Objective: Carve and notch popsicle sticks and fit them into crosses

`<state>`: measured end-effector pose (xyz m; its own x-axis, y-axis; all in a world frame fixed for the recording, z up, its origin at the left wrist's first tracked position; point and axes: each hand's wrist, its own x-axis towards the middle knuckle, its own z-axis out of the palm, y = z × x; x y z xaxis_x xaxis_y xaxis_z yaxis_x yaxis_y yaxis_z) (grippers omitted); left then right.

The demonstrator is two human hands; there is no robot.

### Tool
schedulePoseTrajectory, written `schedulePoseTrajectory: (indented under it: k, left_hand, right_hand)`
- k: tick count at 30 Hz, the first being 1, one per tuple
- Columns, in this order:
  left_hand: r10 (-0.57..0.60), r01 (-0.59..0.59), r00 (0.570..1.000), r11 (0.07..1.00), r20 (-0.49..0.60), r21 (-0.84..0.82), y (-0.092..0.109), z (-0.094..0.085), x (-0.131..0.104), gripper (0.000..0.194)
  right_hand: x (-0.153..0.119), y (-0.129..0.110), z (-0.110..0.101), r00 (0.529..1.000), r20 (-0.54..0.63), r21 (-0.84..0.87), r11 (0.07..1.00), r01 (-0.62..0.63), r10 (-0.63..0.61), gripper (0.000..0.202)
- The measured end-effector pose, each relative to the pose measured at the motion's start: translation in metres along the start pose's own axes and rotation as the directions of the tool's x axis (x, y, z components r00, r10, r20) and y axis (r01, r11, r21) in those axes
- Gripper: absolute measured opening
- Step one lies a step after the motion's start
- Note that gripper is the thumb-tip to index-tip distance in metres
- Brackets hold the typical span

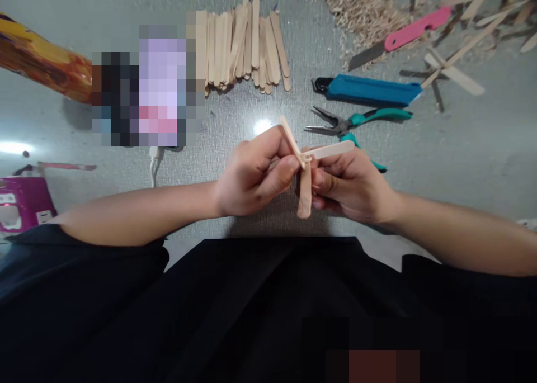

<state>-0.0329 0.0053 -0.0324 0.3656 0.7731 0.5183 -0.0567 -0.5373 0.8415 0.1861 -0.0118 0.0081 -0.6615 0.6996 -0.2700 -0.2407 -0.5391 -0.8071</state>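
Observation:
My left hand (260,170) and my right hand (350,181) meet above the table, both closed on one three-armed piece made of wooden craft sticks (305,190). One arm points up and left, one to the right, one down toward me; they join between my fingertips. My left thumb and fingers pinch the piece near its joint. The right fingers grip it from the other side, just under the right-pointing stick. Part of the joint is hidden by my fingertips. Beyond my right hand lie open needle-nose pliers (342,124) with green handles.
A blue utility knife (371,89) and a pink-handled blade (417,29) lie at the right, near wood shavings (364,14) and crossed sticks (453,70). Several loose craft sticks (239,47) are spread at the back. A blurred-out device with a white cable (154,162) is on the left.

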Motion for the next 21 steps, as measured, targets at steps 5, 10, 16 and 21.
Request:
schedulePoseTrajectory:
  k: [5,10,16,21]
  left_hand:
    - [0.078,-0.076,0.996,0.996,-0.047,0.039,0.003,0.002,0.005,0.027]
    - [0.074,-0.064,0.995,0.987,-0.067,0.147,0.008,0.001,0.008,0.028]
    - [0.035,-0.016,0.995,0.983,-0.099,0.185,0.004,0.001,0.001,0.032]
    - [0.021,-0.004,0.996,0.984,-0.090,0.179,-0.001,0.003,-0.003,0.038]
  right_hand:
    - [-0.003,0.006,-0.002,0.996,0.037,0.065,0.995,0.078,-0.080,0.034]
    - [-0.005,-0.002,-0.003,0.996,0.046,0.041,0.996,0.077,-0.079,0.025]
    - [0.001,-0.006,-0.005,0.994,0.062,0.017,0.996,0.084,-0.085,0.041]
    - [0.005,-0.004,-0.006,0.992,0.085,0.035,0.995,0.096,-0.098,0.042]
